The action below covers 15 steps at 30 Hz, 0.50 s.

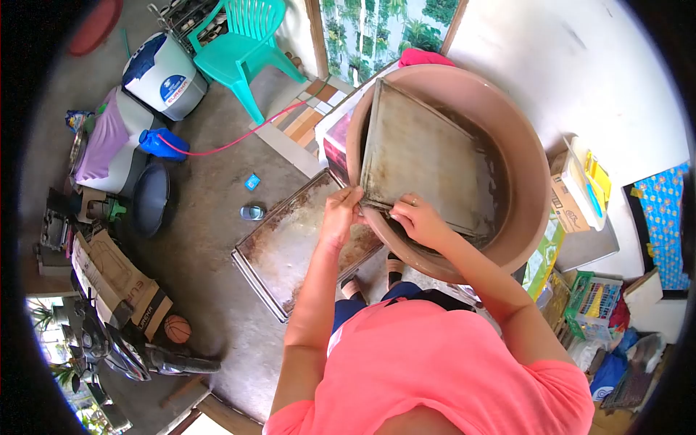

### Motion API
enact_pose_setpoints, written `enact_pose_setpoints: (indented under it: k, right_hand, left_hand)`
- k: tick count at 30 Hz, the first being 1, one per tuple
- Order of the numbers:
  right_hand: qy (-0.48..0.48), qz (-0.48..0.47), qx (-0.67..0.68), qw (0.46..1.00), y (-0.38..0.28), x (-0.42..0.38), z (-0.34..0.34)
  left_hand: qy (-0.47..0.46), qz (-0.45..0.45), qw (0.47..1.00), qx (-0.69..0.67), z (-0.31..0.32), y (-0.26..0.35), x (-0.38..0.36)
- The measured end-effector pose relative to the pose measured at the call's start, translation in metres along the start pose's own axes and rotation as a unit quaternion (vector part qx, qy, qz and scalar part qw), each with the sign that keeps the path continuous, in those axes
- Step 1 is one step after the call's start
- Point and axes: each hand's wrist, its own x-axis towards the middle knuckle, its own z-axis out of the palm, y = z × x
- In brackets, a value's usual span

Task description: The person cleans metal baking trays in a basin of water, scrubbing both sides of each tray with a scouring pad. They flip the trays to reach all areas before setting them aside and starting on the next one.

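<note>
A large baking tray point(424, 156), its surface stained brown and grey, leans inside a wide brown plastic basin point(531, 174) with dark water in it. My left hand point(341, 216) is closed around the tray's near left corner, at the basin's rim. Along the tray's near edge, just right of that corner, my right hand point(422, 223) has its fingers bent and pressed together. Whatever may be under those fingertips is hidden. Below my left forearm, stacked trays point(286, 243) with rusty brown stains lie low beside the basin.
A teal plastic chair point(239, 54), a white washing machine point(170, 83) and a blue jug point(164, 143) with a pink hose point(239, 145) stand to the left. A dark tub point(151, 199) and cardboard point(119, 283) are nearer. Boxes point(573, 190) and a green crate point(591, 304) sit at right.
</note>
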Motion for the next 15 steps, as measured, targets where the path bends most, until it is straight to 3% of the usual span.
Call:
enact_pose_setpoints:
  k: [5, 10, 13, 15]
  right_hand:
    - [0.041, 0.021, 0.038, 0.998, -0.019, 0.027, 0.015]
    - [-0.033, 0.069, 0.012, 0.997, 0.009, -0.023, -0.006]
    - [0.059, 0.022, 0.080, 0.995, -0.012, 0.008, 0.015]
    - [0.041, 0.051, 0.097, 0.993, -0.016, 0.025, 0.020]
  left_hand:
    - [-0.006, -0.015, 1.000, -0.026, -0.006, -0.003, 0.007]
    - [0.001, -0.011, 1.000, -0.007, -0.003, -0.002, 0.007]
    - [-0.004, -0.010, 1.000, -0.020, -0.002, 0.002, 0.006]
    - [-0.002, -0.016, 1.000, -0.020, -0.003, 0.001, 0.004]
